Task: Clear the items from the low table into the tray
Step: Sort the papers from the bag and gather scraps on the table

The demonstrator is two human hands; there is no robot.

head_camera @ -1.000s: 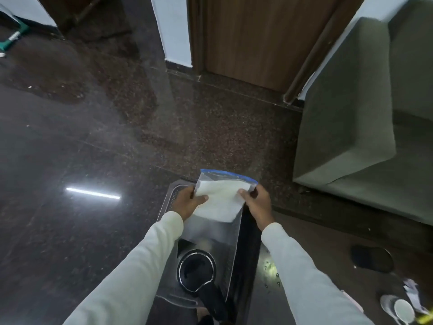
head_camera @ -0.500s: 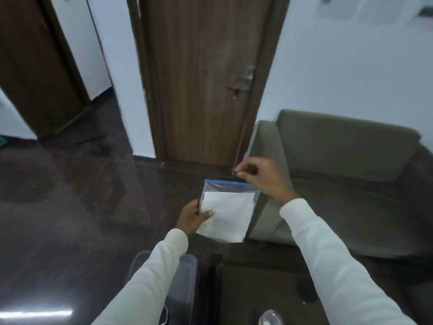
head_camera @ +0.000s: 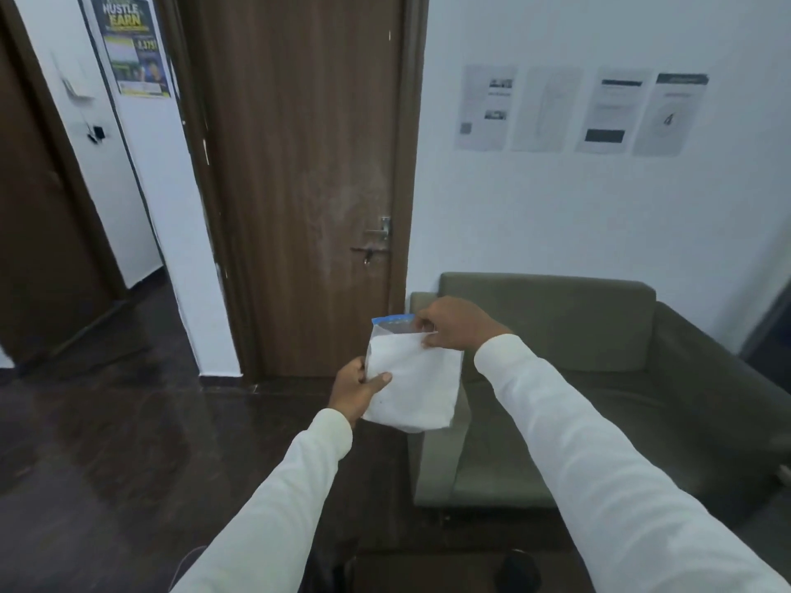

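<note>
A clear zip bag [head_camera: 413,380] with a blue seal strip and a folded white cloth or paper inside is held up in front of me at chest height. My left hand [head_camera: 357,389] grips its lower left edge, thumb across the front. My right hand [head_camera: 453,323] pinches the top right corner at the seal. Only a dark strip of the low table [head_camera: 428,571] shows at the bottom edge, with a small dark object [head_camera: 518,567] on it. The tray is out of view.
A grey-green sofa [head_camera: 578,378] stands ahead on the right against the white wall. A shut brown door [head_camera: 308,186] is straight ahead, and an open passage lies to the left. The floor [head_camera: 107,442] is dark and glossy.
The view has tilted up from the floor and tray to the door and sofa. Both hands raised the bag, and my right hand shifted from its right side to the top seal.
</note>
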